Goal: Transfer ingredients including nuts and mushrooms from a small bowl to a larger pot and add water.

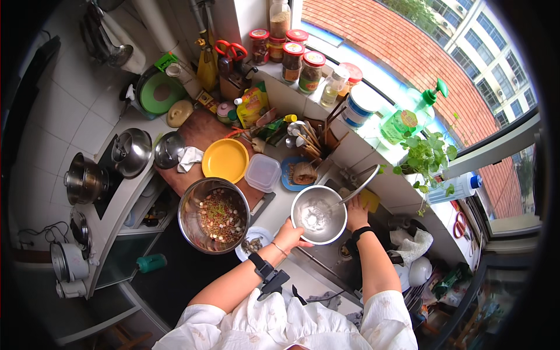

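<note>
My left hand (pixel 288 237) grips the lower left rim of a stainless steel bowl (pixel 296 225) over the sink, thumb on the rim. Clear water (pixel 316 216) swirls in the bowl, under the end of a curved metal faucet spout (pixel 365 186). My right hand (pixel 358 216) is at the bowl's right side, fingers pointing away from me beside a yellow sponge (pixel 370 200); whether it touches the bowl is unclear. Left of the bowl stands a large steel pot (pixel 186 218) holding mixed beans, grains and pale pieces. A white plate (pixel 264 234) with small grey food sits partly beneath my left forearm.
A yellow plate (pixel 225 161), a translucent plastic container (pixel 262 173) and a blue dish (pixel 287 175) stand beyond the pot. Jars (pixel 292 61) and a green pump bottle (pixel 400 124) line the windowsill. White bowls (pixel 420 271) are right of the sink (pixel 323 258).
</note>
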The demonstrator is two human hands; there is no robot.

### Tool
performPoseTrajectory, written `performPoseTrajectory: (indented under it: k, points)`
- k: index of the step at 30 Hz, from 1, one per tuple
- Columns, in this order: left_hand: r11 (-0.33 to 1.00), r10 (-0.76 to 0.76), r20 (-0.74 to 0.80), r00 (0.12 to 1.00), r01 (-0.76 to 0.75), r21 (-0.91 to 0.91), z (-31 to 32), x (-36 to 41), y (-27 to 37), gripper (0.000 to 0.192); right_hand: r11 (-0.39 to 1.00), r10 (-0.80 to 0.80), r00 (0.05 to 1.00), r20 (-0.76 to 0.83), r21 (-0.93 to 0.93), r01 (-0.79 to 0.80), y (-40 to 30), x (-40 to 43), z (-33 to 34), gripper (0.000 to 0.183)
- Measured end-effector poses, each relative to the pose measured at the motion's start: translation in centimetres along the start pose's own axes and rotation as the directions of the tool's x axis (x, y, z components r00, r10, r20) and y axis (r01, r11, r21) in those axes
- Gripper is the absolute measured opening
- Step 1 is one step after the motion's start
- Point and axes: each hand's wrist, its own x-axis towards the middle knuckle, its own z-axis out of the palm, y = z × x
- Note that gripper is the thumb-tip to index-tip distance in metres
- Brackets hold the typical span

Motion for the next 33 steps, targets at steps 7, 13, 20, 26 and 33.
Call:
performPoseTrajectory:
  k: [7, 13, 20, 26, 33]
  points:
    - [1.000, -0.021, 0.026, 0.999, 0.022, -0.009, -0.2, -0.6, 0.7, 0.055, 0.992, 0.003, 0.999, 0.037, 0.126, -0.008, -1.2, -0.7, -1.3, 0.064]
    - [1.000, -0.007, 0.020, 1.000, 0.008, -0.028, -0.7, -0.7, 0.9, 0.052, 0.081, 0.204, 0.968, 0.148, 0.982, -0.168, -2.2, -2.6, 1.3, 0.043]
    - [1.000, -0.019, 0.044, 0.999, 0.019, 0.006, -0.4, -0.6, 1.0, 0.053, -0.472, 0.005, 0.946, 0.325, 0.835, -0.284, -5.1, -11.1, -2.7, 0.058]
    - [1.000, -0.024, 0.066, 0.998, 0.024, 0.000, -0.3, -0.5, 0.6, 0.052, -0.513, -0.144, 0.968, 0.204, 0.822, -0.250, -5.7, -14.1, -5.1, 0.054]
    - [1.000, -0.020, 0.057, 0.998, 0.020, 0.005, -0.1, -1.0, 0.7, 0.052, -0.363, -0.073, 0.977, 0.201, 0.907, -0.214, -6.9, -14.7, -5.9, 0.039]
